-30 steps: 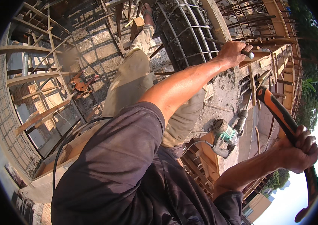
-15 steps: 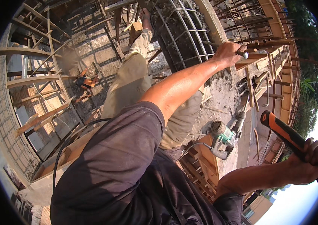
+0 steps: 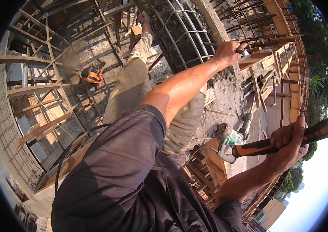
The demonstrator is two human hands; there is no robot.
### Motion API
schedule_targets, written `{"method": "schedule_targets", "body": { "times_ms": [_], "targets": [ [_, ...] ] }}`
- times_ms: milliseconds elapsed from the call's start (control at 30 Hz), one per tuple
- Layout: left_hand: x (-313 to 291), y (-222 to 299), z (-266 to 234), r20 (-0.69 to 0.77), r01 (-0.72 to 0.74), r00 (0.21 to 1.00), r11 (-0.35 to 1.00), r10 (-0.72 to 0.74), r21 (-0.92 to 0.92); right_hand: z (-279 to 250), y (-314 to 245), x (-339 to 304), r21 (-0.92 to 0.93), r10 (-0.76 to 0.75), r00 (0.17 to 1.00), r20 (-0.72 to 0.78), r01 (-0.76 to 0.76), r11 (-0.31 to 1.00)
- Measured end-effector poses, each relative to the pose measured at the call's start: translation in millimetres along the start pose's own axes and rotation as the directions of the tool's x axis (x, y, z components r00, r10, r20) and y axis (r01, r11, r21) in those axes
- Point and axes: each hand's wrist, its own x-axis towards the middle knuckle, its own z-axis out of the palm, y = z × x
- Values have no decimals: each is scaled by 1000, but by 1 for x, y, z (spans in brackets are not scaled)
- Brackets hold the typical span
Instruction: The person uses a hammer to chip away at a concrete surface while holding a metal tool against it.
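Note:
My left hand (image 3: 227, 53) reaches out over the concrete beam edge, closed round a short metal bar (image 3: 244, 53) whose blunt, round end sticks out past the fingers. The rest of that bar is hidden by the hand. At the right, my right hand (image 3: 290, 142) grips a hammer (image 3: 322, 130) by its black and orange handle. Its dark head is up at the right rim, partly lost in the black border. Between my arms, a green and grey corded power hammer drill (image 3: 229, 140) lies on the concrete beam (image 3: 222, 101).
Steel rebar (image 3: 189, 33) runs in a cage beside the beam. Wooden formwork (image 3: 254, 61) stands near my left hand. Far below on the left, a person in an orange vest (image 3: 92, 77) is among timber props (image 3: 52, 58). A black cable (image 3: 61, 158) passes by my left side.
My right hand has moved left and up, and the hammer has swung so its head is raised at the right rim. My left hand keeps its grip. The person below has shifted slightly.

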Motion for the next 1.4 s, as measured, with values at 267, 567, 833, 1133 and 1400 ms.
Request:
{"method": "schedule_targets", "body": {
  "times_ms": [267,567,833,1133,1400],
  "targets": [
    [-11,15,-4,-20,-8,1000,999,7,-47,33,94,14,-86,211,967,145,-200,976],
    [3,-1,-4,-34,46,998,997,-44,63,15,18,-3,-86,173,980,94,-165,982],
    [-2,10,-7,-44,25,999,999,-24,26,26,8,30,207,-244,969,-38,246,947],
    [6,0,-7,72,41,996,986,-53,160,26,52,-15,-189,368,922,117,-343,920],
    [6,3,-5,104,91,989,990,-102,108,27,-27,34,97,-446,850,-281,487,868]
  ]
}}
